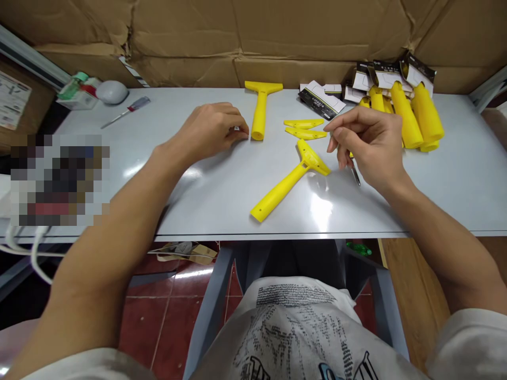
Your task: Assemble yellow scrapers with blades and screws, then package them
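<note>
My left hand point(216, 129) rests on the table with its fingertips pinched together; what they hold, if anything, is too small to name. Just right of it lies a yellow scraper handle point(259, 108) with a wide T-shaped head. My right hand point(368, 142) is closed, thumb near the index finger, beside two thin yellow blade covers point(304, 124). Below its curled fingers shows a slim metal rod point(355, 173); whether the hand grips it I cannot tell. A second yellow scraper handle point(279, 192) lies diagonally between the hands, its head toward my right hand.
Several yellow scrapers point(406, 116) with black-and-white cards are piled at the right. Black-and-white packets point(320, 100) lie at the back. A screwdriver point(132, 110), a white mouse point(112, 92) and a small box point(77, 97) are at the left. Cardboard point(297, 37) walls the back.
</note>
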The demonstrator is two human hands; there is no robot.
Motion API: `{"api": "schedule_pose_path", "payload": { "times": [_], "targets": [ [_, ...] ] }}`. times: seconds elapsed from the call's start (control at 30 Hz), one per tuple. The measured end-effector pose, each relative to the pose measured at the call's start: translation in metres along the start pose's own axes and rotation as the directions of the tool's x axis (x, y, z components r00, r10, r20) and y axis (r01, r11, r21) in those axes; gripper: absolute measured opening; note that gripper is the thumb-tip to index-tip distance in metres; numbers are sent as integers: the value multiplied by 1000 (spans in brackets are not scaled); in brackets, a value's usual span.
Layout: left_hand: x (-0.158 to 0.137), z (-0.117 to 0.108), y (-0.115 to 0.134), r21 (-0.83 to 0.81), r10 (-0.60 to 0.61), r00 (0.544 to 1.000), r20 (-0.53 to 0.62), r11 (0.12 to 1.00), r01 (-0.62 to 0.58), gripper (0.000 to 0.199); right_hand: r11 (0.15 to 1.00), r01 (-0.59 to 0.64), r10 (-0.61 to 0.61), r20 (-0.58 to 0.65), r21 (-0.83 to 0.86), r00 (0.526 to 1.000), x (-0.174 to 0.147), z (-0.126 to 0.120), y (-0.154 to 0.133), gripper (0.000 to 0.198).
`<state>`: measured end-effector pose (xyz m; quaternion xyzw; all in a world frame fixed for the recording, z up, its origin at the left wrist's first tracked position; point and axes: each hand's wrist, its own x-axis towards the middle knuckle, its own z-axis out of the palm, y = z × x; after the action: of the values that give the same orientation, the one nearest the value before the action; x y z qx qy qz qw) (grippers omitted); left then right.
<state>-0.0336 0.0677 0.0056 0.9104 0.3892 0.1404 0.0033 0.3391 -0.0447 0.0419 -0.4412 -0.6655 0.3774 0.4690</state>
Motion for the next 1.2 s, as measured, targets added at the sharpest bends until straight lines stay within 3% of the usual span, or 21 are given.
{"api": "schedule_pose_path", "payload": {
  "times": [0.13,0.3,0.47,0.57,0.7,0.77,0.87,0.97,1.07,1.2],
  "targets": [
    [-1,-6,4,-52,-43,992,-116,998,37,33,999,-21,21,16,-49,1000,0,0,2,18],
    [-1,-9,17,-183,-131,945,-301,980,78,24,999,-36,37,32,-22,999,-2,4,2,15],
    [0,-3,17,-205,-116,968,-222,976,70,26,996,-58,60,23,-63,998,-1,4,2,13],
    [1,0,15,-230,-126,980,-152,969,89,32,984,-32,33,1,-176,999,3,0,10,14],
    [-2,-9,8,-259,-160,980,-117,958,125,35,946,-7,-6,-38,-323,999,11,-6,24,13],
    [-6,-18,-5,-255,-232,964,-129,947,194,35,945,-7,-8,-44,-328,999,13,-7,27,14],
    [-12,-28,-30,-179,-413,901,-133,904,388,33,940,6,-15,-25,-342,1000,12,-8,26,15],
    [-12,-32,-44,-107,-599,800,37,793,599,41,925,40,-36,18,-379,999,9,-6,25,15],
    [-7,-34,-35,-65,-716,684,143,683,728,34,913,70,-51,59,-402,997,7,-4,27,16],
    [3,-40,-7,7,-818,559,135,565,825,16,900,94,-52,109,-426,993,6,0,30,22]
  ]
}}
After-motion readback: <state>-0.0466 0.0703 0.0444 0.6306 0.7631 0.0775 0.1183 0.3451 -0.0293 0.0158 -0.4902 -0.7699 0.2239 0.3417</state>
